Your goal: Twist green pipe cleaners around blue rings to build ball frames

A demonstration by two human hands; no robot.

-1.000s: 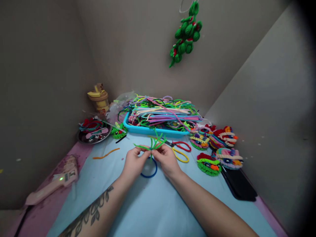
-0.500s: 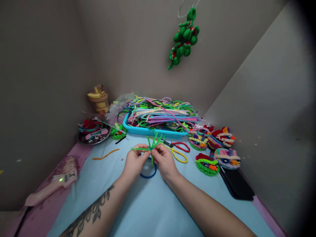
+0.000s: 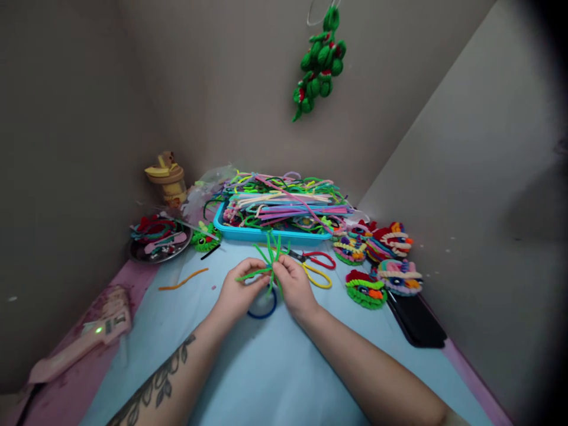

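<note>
A bundle of green pipe cleaners (image 3: 272,251), joined at the middle with its ends fanned out, is pinched between my two hands over the table. My left hand (image 3: 243,287) grips it from the left, fingers closed near the joined centre. My right hand (image 3: 293,285) is closed on the same centre from the right. Below them, a dark blue ring (image 3: 262,315) shows on the blue cloth; whether it is attached to the bundle I cannot tell. Just beyond my right hand lie scissors (image 3: 317,269) with one red and one yellow handle.
Behind is a blue tray (image 3: 275,238) heaped with coloured pipe cleaners. Several fluffy fish-like figures (image 3: 366,290) and a black phone (image 3: 417,319) sit at right. To the left are a glue gun (image 3: 84,343), an orange pipe cleaner (image 3: 183,280) and a metal dish (image 3: 160,255).
My fingers have shifted slightly at the bundle's centre, and its green ends now spread wider. The whole view has swung a little, so everything appears further left.
</note>
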